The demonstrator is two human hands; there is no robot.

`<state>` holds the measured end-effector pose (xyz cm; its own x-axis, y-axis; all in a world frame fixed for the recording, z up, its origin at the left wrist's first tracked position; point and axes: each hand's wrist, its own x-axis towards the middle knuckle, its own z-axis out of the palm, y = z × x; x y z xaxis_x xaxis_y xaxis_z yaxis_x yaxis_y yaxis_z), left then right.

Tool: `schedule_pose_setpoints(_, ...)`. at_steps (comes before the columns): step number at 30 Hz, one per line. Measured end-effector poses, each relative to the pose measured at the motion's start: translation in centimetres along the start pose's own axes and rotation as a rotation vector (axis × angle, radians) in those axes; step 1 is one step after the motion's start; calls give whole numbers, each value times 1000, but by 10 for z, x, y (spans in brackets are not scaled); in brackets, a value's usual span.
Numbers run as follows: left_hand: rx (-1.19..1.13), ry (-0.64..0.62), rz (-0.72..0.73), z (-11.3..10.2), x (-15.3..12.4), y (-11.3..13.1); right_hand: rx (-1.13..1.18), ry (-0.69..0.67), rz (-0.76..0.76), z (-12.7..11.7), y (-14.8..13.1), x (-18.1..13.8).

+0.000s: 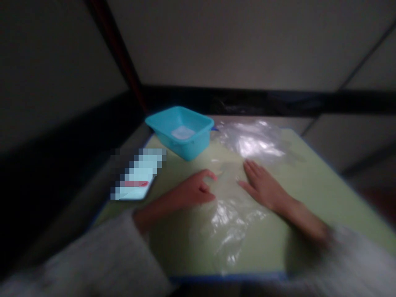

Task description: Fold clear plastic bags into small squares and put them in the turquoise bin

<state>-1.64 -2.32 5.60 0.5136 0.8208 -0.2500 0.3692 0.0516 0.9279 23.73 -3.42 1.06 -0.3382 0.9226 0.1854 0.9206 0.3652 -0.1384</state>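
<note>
A thin clear plastic bag [230,220] lies crinkled over the pale yellow-green table between my hands. My left hand [199,187] is at its left side, thumb and forefinger curved apart with nothing visible between them. Across from it my right hand [262,187] rests flat on the plastic, fingers stretched out and thumb held away from them. Glare and blur hide the exact edges of the bag.
Behind my left hand stands a turquoise plastic basket [194,144] with a whitish item [183,133] inside. More clear plastic [256,140] is heaped at the back. A flat, bright, pixelated panel [140,173] lies at the table's left edge. Walls close in behind.
</note>
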Motion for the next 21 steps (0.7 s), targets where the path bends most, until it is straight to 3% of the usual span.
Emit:
schedule_pose_setpoints(3, 116, -108, -52, -25, -6, -3, 10, 13, -2, -2, 0, -2)
schedule_pose_setpoints(5, 242, -100, -32, -42, -11, -4, 8, 3, 3, -4, 1, -3)
schedule_pose_setpoints(10, 715, 73, 43, -62, -18, -2, -8, 24, -7, -18, -2, -3)
schedule_pose_setpoints(13, 844, 287, 131, -44, -15, -4, 31, 113, -36, -27, -12, -1)
schedule_pose_setpoints(16, 878, 450, 375, -9, -11, -11, 146, 143, -117, -29, -25, 0)
schedule_pose_setpoints(19, 959, 302, 507, 21, -9, -21, 234, 82, -235, -23, -37, 0)
schedule_pose_setpoints(21, 1010, 238, 499, 31, -8, -28, 254, 42, -300, -17, -43, 1)
